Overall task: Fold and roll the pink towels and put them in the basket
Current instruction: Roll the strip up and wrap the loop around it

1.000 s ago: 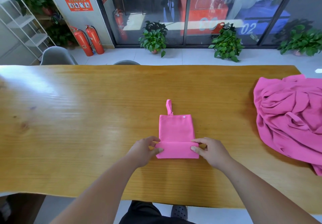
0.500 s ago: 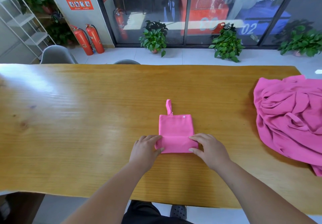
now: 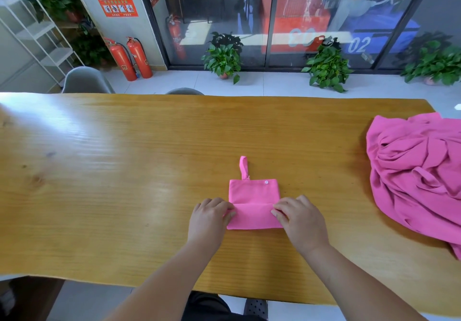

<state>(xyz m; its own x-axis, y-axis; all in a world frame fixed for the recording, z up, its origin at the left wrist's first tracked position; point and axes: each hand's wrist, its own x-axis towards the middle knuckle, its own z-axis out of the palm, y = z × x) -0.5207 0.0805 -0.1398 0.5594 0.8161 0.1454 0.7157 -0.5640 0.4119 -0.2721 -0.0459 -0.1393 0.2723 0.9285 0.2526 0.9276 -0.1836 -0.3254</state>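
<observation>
A small pink towel lies folded into a narrow strip on the wooden table, with a hanging loop and a white snap at its far end. Its near end is rolled over into a flat roll. My left hand grips the roll's left end and my right hand grips its right end, fingers curled onto the fabric. A heap of crumpled pink towels lies at the table's right edge. No basket is in view.
Two grey chairs stand behind the table's far edge. Beyond are red fire extinguishers, potted plants, a white shelf and glass doors. The near table edge is close to my body.
Both hands have advanced the roll away from me along the strip, so the flat part between roll and loop is shorter than a second ago.
</observation>
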